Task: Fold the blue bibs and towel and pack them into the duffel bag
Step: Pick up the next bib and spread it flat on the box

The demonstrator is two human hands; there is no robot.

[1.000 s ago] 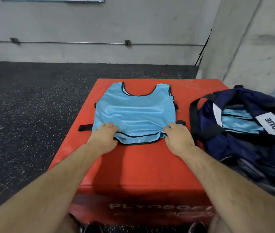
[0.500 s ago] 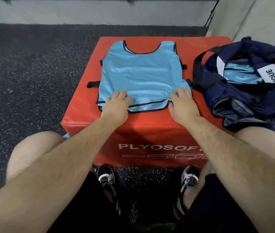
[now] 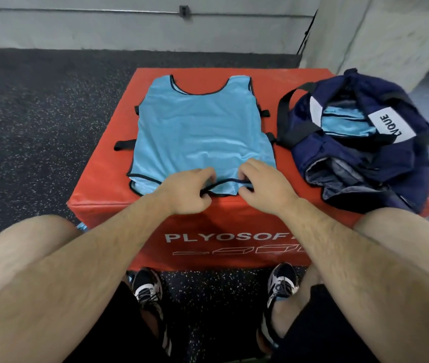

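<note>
Fold step: blue bib (image 3: 203, 132) flat on plyo box (image 3: 103, 189), duffel bag (image 3: 360, 158) at 3 o'clock; left hand (image 3: 186, 191), right hand (image 3: 263, 187) fingers clamped on 6 o'clock hem; next likely: carry hem evenly to 12 o'clock

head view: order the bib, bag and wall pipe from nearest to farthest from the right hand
1. bib: in contact, the right hand pinches its near hem, at the front of the red box.
2. bag: on the box to the hand's right, apart from it.
3. pipe: farthest, on the back wall across the floor.
</note>
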